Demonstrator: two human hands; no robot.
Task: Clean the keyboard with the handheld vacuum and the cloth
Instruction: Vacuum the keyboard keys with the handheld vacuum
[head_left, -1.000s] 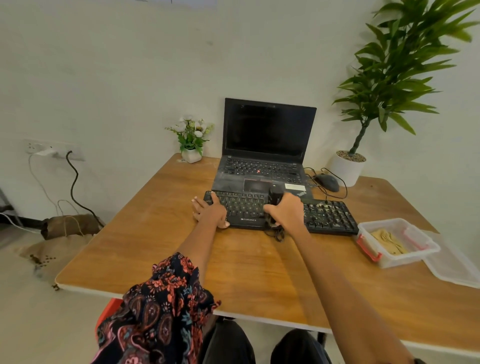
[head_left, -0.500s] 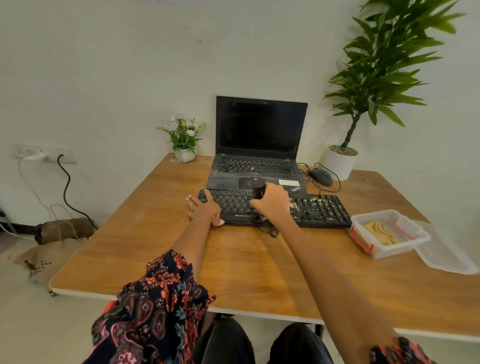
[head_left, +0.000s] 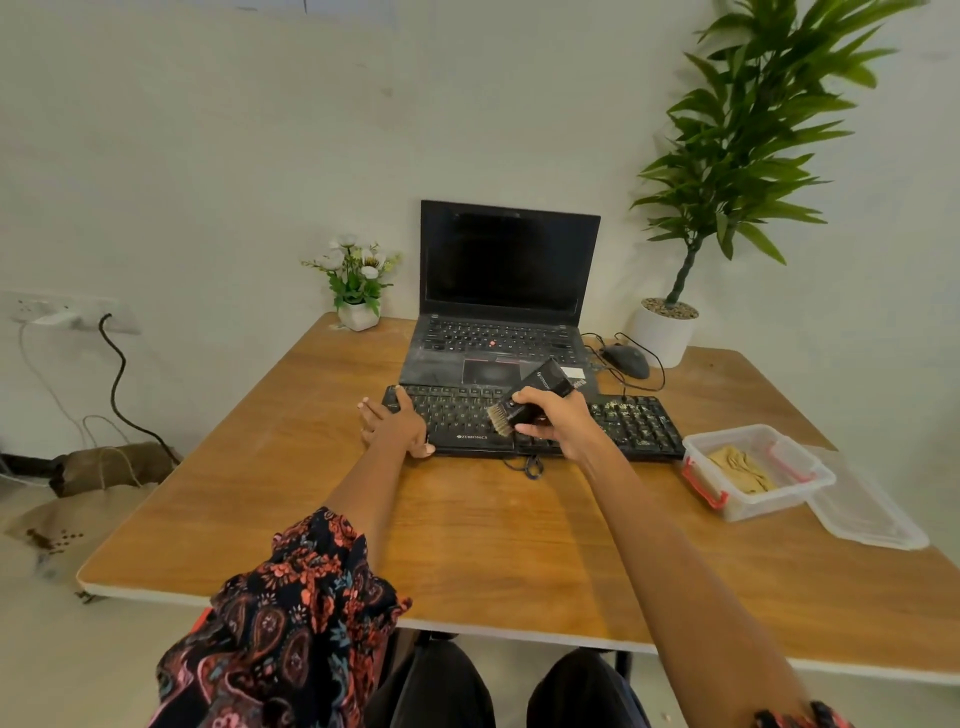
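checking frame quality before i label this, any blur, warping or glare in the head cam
Head view: wide-angle warping bends the table edges and tilts the walls; the handheld vacuum in the right hand is slightly soft, its label unreadable; the keyboard logo reads clearly; soft daylight, faint arm shadows, mild sheen on the wood, no harsh glare; the laptop screen is dark.
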